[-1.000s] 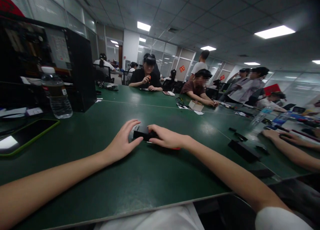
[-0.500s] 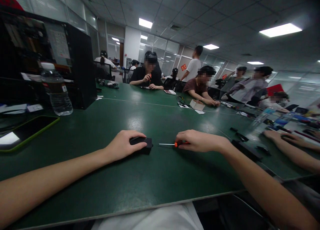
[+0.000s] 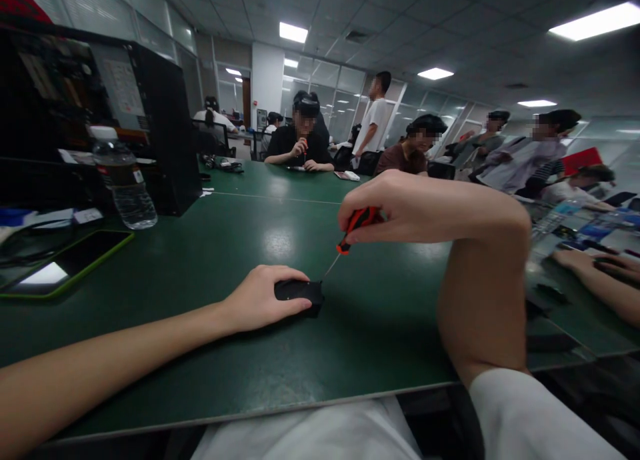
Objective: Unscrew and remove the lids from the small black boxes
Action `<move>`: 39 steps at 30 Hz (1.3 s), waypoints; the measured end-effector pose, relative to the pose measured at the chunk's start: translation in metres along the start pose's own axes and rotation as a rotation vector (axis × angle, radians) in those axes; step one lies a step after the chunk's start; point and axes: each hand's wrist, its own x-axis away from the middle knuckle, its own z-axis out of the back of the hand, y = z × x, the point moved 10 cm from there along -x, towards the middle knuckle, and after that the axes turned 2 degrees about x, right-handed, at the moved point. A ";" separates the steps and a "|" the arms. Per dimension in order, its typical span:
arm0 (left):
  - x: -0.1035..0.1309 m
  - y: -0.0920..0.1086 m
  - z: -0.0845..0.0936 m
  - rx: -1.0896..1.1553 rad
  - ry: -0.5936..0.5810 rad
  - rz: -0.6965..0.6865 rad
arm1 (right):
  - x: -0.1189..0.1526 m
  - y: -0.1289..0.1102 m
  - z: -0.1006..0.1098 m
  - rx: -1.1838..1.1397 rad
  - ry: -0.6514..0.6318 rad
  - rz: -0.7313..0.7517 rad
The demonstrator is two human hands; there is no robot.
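A small black box-shaped part [image 3: 311, 296] lies on the green table [image 3: 270, 367], gripped from the left side by my left hand [image 3: 267, 298], thumb in front and fingers behind. Raised above the table to the right, my right hand [image 3: 383, 210] is wrapped round the red and black handle of a screwdriver [image 3: 343, 247]. Its thin shaft slants down to the left, and the tip is close to the right end of the black part; whether they touch I cannot tell.
On the left are a phone [image 3: 75, 260], a water bottle [image 3: 125, 183] and a black computer case [image 3: 165, 127]. Across the table a person [image 3: 303, 137] works with a screwdriver. Another person's hands [image 3: 575, 263] rest at the right.
My right hand has risen and turned, tilting the screwdriver from level to point down at the black part. The view has shifted slightly, with my left hand still holding the part.
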 end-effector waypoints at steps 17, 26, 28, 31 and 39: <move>0.001 0.010 -0.008 0.025 -0.019 -0.099 | -0.008 -0.007 -0.018 -0.009 0.000 0.099; 0.003 0.010 -0.009 0.039 -0.027 -0.116 | -0.010 -0.005 -0.021 0.001 -0.016 0.096; 0.003 0.010 -0.009 0.039 -0.024 -0.120 | -0.009 -0.002 -0.019 -0.007 -0.012 0.089; 0.003 0.010 -0.008 0.031 -0.018 -0.121 | -0.009 0.000 -0.017 -0.017 0.002 0.092; 0.003 0.009 -0.009 0.031 -0.010 -0.139 | -0.019 0.001 -0.026 -0.009 -0.012 0.088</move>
